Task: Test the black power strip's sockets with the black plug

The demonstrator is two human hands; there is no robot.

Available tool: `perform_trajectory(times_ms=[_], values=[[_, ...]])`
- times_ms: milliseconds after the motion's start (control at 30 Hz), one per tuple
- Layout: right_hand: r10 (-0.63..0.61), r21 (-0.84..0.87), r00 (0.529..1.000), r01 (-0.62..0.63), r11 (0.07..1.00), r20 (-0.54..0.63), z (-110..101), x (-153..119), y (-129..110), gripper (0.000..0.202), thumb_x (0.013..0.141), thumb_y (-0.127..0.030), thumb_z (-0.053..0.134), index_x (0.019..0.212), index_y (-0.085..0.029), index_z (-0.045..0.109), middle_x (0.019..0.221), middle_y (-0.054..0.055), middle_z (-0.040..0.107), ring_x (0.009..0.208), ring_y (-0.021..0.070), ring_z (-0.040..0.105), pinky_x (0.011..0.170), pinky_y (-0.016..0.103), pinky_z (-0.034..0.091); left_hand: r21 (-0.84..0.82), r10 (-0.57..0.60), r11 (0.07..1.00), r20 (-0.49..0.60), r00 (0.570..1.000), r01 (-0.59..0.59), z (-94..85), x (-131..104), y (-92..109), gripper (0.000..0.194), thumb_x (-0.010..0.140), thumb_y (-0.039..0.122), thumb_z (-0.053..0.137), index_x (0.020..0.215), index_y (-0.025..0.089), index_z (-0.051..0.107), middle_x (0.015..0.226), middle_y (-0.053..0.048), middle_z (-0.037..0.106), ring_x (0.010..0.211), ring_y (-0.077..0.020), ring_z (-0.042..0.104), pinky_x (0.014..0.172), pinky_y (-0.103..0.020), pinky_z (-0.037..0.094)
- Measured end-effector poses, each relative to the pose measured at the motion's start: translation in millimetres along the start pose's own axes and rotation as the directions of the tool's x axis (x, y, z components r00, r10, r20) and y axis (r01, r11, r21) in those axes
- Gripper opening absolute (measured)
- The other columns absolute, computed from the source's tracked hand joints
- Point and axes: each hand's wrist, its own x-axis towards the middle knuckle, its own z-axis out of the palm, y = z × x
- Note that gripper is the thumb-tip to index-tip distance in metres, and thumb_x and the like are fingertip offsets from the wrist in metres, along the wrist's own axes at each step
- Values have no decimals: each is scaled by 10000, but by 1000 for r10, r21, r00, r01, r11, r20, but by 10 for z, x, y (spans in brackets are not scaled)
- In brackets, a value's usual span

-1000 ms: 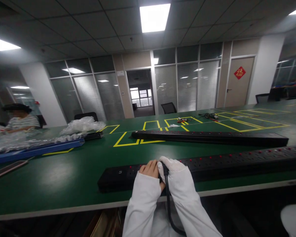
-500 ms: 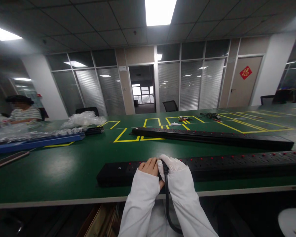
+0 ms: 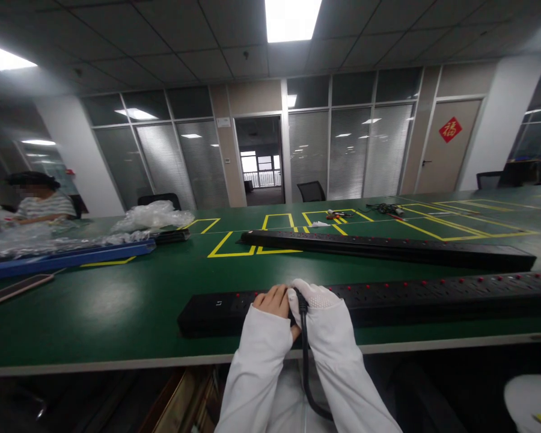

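A long black power strip [image 3: 401, 304] with a row of red-dotted sockets lies along the near side of the green table. My bare left hand [image 3: 274, 302] is wrapped over it, left of the middle of the view, thumb down on the near side. Right beside it, my gloved right hand [image 3: 316, 296] is closed around a black plug [image 3: 302, 305] at the strip's top face. Its thick cable [image 3: 306, 373] hangs down between my sleeves past the table edge. The plug's front end is hidden, so whether it sits in a socket cannot be seen.
Behind lies a second black power strip [image 3: 388, 249], slightly angled. Plastic wrap [image 3: 151, 215], a blue rail [image 3: 72, 262] and a phone-like slab [image 3: 18, 291] are at left. Tools [image 3: 338, 214] and a cable bundle [image 3: 385, 209] lie farther back. A person [image 3: 45, 201] sits at far left.
The view has shifted very slightly. Both hands keep the same hold on the strip and plug.
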Motion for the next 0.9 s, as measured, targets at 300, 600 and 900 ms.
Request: perform_trajectory(times_ms=[300, 600, 900], values=[[-22, -5, 1000, 22, 1000, -8, 31, -10, 40, 300, 872, -452, 338, 1035, -319, 551, 814, -46, 612, 759, 103, 545, 672, 217, 294, 0, 1, 1000, 12, 1000, -1, -7, 3, 3, 575, 612, 311, 483, 1160, 139, 507, 1229, -75, 540, 1109, -250, 477, 829, -401, 359], [31, -12, 999, -31, 999, -34, -18, 3, -22, 286, 859, -459, 364, 980, -316, 580, 767, -38, 610, 715, 111, 532, 632, 233, 267, 11, 0, 1000, -4, 1000, 0, -10, 3, 11, 572, 597, 319, 496, 1142, 147, 518, 1207, -71, 554, 1077, -246, 497, 820, -391, 368], [-26, 32, 999, 27, 999, -37, -13, -1, 16, 282, 868, -410, 372, 1001, -283, 586, 797, -17, 625, 733, 97, 545, 669, 211, 306, 4, 17, 1000, -35, 999, -17, -9, -4, 12, 561, 618, 320, 489, 1151, 147, 508, 1198, -89, 557, 1081, -255, 493, 818, -394, 369]])
